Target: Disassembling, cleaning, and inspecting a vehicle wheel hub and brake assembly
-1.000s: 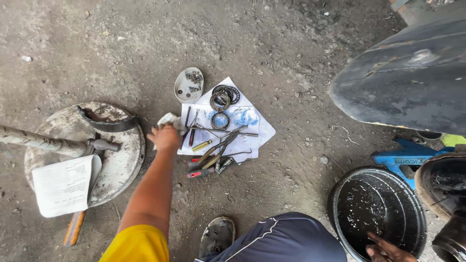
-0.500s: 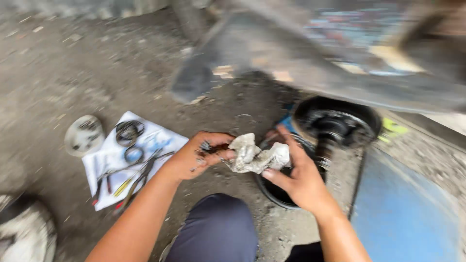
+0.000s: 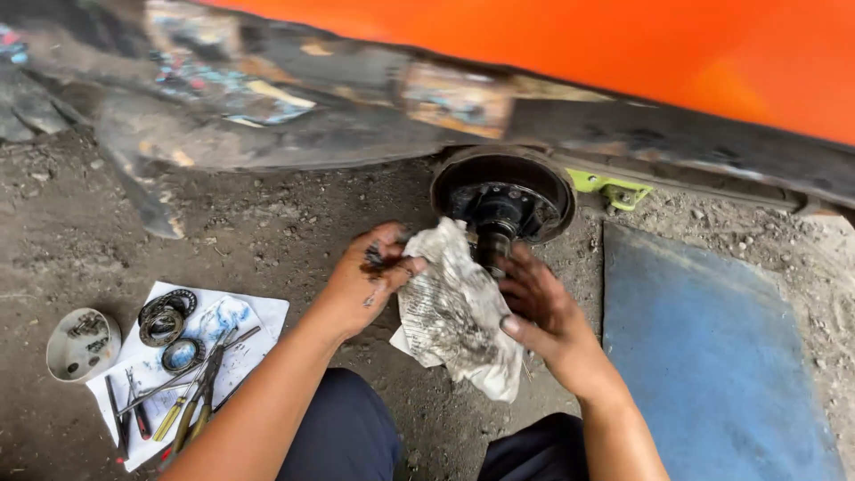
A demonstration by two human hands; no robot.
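Tools on paper sheet point(image 3: 254, 312) partly cut off; left hand point(image 3: 370, 272) pinches dirty rag point(image 3: 459, 312); right hand point(image 3: 543, 312) grips it from beneath, fingertips hidden, before greasy hub point(image 3: 503, 200). View sharper than half-second earlier

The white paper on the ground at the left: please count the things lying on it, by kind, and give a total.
On the white paper:
Ring-shaped bearing parts: 3
Long hand tools, such as pliers and screwdrivers: about 6, as they overlap
Total: about 9
The small round dish of small parts lies beside the paper, so it is not counted.
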